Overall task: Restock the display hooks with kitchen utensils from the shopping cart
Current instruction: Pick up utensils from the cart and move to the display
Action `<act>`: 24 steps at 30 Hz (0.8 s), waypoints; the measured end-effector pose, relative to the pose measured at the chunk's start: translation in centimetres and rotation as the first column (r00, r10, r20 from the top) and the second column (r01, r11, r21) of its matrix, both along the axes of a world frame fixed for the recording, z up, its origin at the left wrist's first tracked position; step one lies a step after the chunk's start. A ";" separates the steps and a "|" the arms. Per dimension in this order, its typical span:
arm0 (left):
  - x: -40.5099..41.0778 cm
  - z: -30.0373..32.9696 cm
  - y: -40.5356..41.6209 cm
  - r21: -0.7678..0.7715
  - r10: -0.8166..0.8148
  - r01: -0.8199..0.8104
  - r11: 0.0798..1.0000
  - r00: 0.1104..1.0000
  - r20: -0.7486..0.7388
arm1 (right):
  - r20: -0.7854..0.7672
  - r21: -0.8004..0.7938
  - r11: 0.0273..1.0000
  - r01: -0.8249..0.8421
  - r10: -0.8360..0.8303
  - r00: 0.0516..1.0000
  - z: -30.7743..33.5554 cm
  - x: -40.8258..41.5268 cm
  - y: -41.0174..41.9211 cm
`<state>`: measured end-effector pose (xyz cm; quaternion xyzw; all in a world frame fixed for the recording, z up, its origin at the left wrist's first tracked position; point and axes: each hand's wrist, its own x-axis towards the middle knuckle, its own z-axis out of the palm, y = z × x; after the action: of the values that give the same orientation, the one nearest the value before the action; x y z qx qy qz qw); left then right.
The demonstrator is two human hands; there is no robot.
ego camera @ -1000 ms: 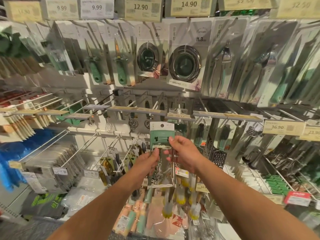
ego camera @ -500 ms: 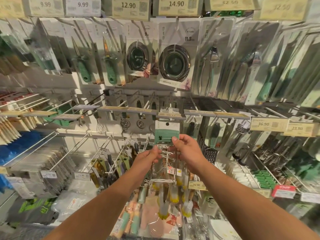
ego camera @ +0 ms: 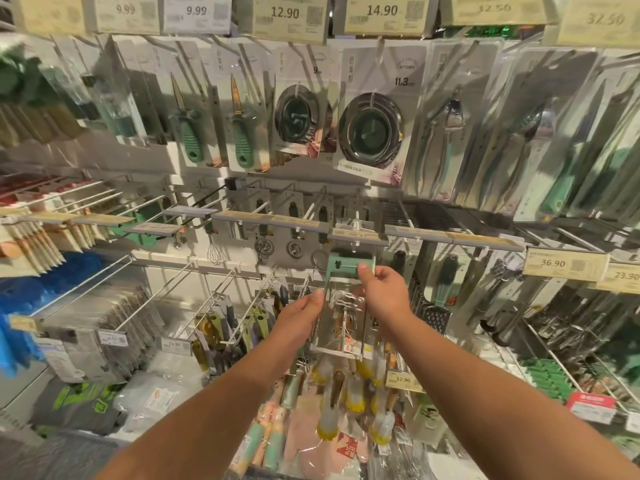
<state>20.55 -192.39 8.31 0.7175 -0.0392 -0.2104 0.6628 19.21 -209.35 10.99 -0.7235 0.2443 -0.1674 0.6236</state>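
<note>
A utensil pack with a green card header (ego camera: 348, 266) and a clear body hangs in front of me at the tip of a white display hook (ego camera: 356, 226) in the middle row. My right hand (ego camera: 382, 293) pinches the green header at its right edge, thumb on the front. My left hand (ego camera: 302, 311) holds the pack's clear lower part at its left side. The pack's top sits just under the hook's price strip (ego camera: 356, 236). The shopping cart is out of view.
Above hang strainers (ego camera: 371, 130), green-handled knives (ego camera: 189, 133) and tongs (ego camera: 446, 140) under price tags. Wire hooks with peelers (ego camera: 207, 327) jut out lower left. Brushes and spatulas (ego camera: 332, 410) hang below my hands. Graters (ego camera: 434, 317) and more tools crowd the right.
Both hands have raised the green-header pack upward and a little right, from below the hook row to right under the middle hook's price strip.
</note>
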 end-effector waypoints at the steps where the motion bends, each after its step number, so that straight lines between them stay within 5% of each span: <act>1: 0.0 0.0 0.0 0.000 0.005 -0.005 1.000 1.000 0.009 | -0.038 -0.039 0.999 0.007 -0.009 0.999 0.2 0.6 0.0; 6: 0.1 0.0 0.3 0.018 0.013 -0.013 1.000 0.999 0.041 | -0.237 -0.190 0.982 0.011 -0.056 0.970 1.2 3.2 -0.8; 15: 0.8 -1.3 1.3 0.071 -0.006 0.003 0.997 0.999 0.044 | -0.483 -0.062 0.987 -0.149 0.101 0.870 -0.8 2.3 -1.5; 24: 0.7 -4.3 0.6 0.112 0.042 -0.036 0.993 0.997 -0.057 | -0.417 0.080 0.952 -0.296 0.301 0.857 -3.4 -0.9 -0.3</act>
<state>21.23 -191.83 4.02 0.7473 0.0063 -0.2205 0.6268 18.30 -209.66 7.57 -0.7674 0.2600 0.0942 0.5784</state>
